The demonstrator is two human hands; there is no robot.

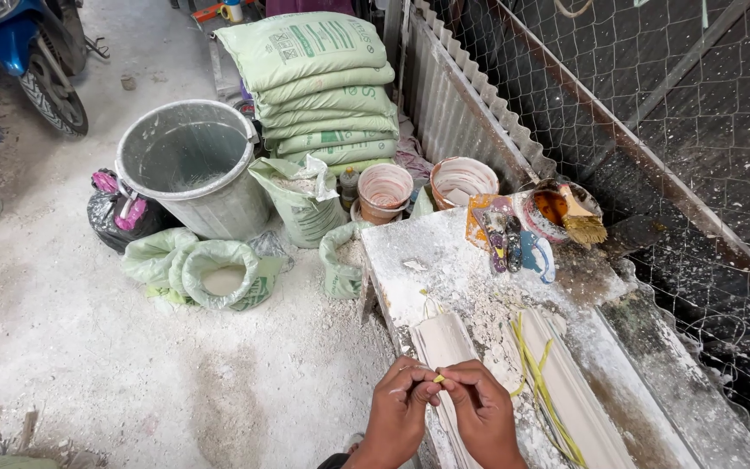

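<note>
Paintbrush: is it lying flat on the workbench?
No. The paintbrush sits in a small pot, bristles up over the rim, at the far end of the workbench.

The blue scooter (23, 52) is running off the top-left edge; fingers are hiding most of the small yellow piece (438, 378).

**Both hands meeting at the fingertips**

The left hand (398, 410) and the right hand (482, 408) are coming in from the bottom edge, backs turned up toward the camera. Both are curling their fingers inward, with thumbs and forefingers pinching together where the two hands are touching. The wrists are angling toward each other, and the forearms are running out of view below.
</note>
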